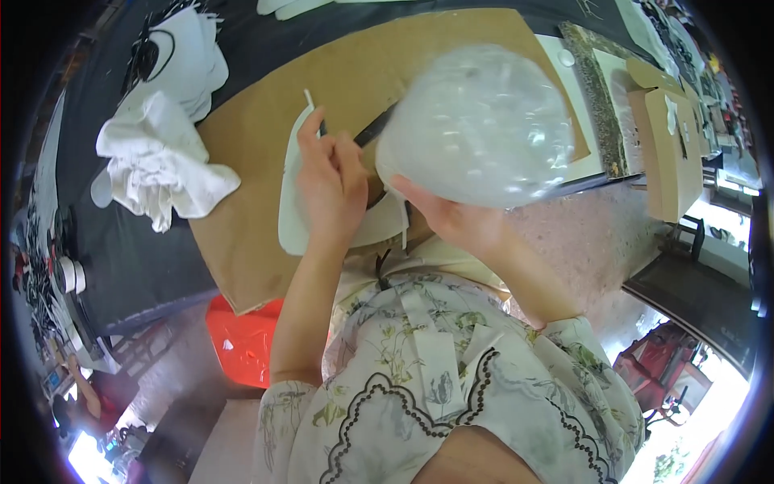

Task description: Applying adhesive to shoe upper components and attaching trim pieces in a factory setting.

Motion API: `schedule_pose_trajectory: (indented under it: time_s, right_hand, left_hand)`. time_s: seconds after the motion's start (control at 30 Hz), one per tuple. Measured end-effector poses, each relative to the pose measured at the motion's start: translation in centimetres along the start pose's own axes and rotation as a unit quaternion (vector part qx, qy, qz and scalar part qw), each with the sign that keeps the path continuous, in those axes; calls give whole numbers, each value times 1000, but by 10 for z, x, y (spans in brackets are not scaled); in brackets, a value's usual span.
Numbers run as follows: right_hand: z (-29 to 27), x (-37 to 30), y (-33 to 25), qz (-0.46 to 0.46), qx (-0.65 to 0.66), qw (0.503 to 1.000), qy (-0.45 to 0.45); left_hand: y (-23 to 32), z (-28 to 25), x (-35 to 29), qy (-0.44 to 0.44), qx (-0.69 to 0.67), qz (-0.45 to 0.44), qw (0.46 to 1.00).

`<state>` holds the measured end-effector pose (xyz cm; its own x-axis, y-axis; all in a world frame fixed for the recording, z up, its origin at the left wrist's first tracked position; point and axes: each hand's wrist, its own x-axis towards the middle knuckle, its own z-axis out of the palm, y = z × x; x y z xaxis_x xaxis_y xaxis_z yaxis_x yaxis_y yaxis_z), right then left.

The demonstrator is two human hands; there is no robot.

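My right hand (pixel 455 218) grips the lower left edge of a large, shiny translucent plastic dome (pixel 480 121); most of its fingers are hidden. To its left, my left hand (pixel 332 181) is closed, fingers curled and the index finger raised. A small dark bit shows by those fingers, but what they hold is mostly hidden. Behind and below my left hand is a curved white flat piece (pixel 292 202) with narrow white ends. Between the hands a dark band (pixel 376 125) runs toward the dome.
Brown cardboard (pixel 258 121) covers part of the black-topped table (pixel 121 266). A crumpled white cloth (pixel 161 161) lies at the left, below stacked white pieces (pixel 189 64). An open carton (pixel 673 145) stands at the right. Beneath the table's near edge is a red stool (pixel 242 343).
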<state>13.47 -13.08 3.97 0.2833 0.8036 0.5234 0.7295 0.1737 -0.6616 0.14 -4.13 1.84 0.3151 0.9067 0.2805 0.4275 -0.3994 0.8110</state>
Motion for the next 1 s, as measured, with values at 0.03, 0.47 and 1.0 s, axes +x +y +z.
schedule_pose_trajectory:
  time_s: [0.03, 0.47, 1.0]
  right_hand:
    - [-5, -14, 1, -9, 0, 999, -40]
    - [-20, -36, -25, -138, -130, 981, -36]
    - [-75, 4, 125, 326, 662, 619, 270]
  left_hand:
    - [2, 0, 0, -16, -9, -15, 1000]
    - [-25, 2, -8, -29, -80, -70, 994]
    - [-39, -70, -2, -56, 235, 92, 966]
